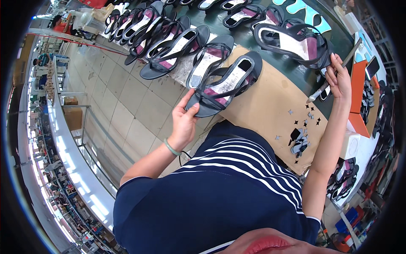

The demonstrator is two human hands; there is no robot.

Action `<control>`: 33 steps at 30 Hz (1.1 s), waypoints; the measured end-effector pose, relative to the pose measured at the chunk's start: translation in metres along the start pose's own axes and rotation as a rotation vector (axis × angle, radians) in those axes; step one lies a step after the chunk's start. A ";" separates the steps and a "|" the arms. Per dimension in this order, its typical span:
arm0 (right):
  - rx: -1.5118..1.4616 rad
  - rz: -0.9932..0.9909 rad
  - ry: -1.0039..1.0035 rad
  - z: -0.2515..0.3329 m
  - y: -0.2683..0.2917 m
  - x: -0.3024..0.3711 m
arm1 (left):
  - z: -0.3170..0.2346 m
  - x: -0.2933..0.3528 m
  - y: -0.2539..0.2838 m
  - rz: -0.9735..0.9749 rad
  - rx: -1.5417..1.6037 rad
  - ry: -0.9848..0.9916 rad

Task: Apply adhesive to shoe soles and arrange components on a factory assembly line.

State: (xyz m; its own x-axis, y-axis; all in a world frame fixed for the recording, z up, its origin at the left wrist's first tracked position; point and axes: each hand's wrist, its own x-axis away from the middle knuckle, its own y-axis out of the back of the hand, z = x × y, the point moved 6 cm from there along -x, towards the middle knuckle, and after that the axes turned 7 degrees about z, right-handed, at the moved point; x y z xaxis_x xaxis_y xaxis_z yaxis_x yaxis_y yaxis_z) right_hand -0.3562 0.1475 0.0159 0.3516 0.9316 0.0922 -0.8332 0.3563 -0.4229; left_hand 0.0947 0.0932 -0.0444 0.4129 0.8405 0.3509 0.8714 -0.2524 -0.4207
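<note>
My left hand (185,122) is closed on the toe end of a black strappy sandal (230,84) with a pale, purple-patched insole. Its index finger reaches up by the toe of a neighbouring sandal (211,59). At the right, my right hand (339,80) has its fingertips closed at the heel end of another black sandal (292,44), which appears raised and tilted over the dark green table. A slim brush-like tool (318,92) passes slantwise through that same hand, its pale tip pointing down toward a brown cardboard sheet (258,95).
More sandals (144,21) line the table's far and left edges. Small dark star-shaped pieces (310,115) lie scattered on the cardboard. Light blue cutouts (311,17) are at the back. An orange box (359,97), a phone (372,67) and stacked sandals (343,175) stand right.
</note>
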 end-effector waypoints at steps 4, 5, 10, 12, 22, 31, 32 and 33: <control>0.047 -0.043 -0.014 0.001 -0.018 0.003 | 0.003 0.001 0.008 -0.003 -0.254 0.003; 0.055 -0.012 -0.027 -0.002 -0.024 0.003 | -0.012 -0.001 0.009 0.007 -0.551 -0.049; 0.110 0.126 -0.091 -0.016 -0.076 -0.015 | -0.102 -0.028 -0.034 0.151 -0.672 -0.339; 0.156 0.165 -0.099 -0.019 -0.105 -0.023 | -0.120 -0.047 -0.053 0.389 -0.520 -0.279; 0.580 0.369 -0.055 -0.003 -0.213 -0.050 | -0.146 -0.150 -0.142 0.757 -0.691 -0.172; 0.463 0.125 0.066 0.040 -0.142 -0.024 | -0.241 -0.142 -0.032 0.078 -0.503 -0.657; 0.442 0.072 0.058 0.043 -0.126 -0.020 | -0.234 -0.127 -0.017 0.056 -0.363 -0.577; 0.456 0.042 0.052 0.045 -0.111 -0.020 | -0.226 -0.116 0.002 0.090 -0.337 -0.526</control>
State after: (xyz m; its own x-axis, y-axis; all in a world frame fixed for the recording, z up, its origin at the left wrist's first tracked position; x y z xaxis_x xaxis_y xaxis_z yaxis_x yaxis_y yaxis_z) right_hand -0.2902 0.0925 0.1016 0.3249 0.9452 0.0335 -0.9457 0.3245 0.0160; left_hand 0.1079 -0.1129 0.1031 0.3773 0.9107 -0.1682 0.9105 -0.3980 -0.1125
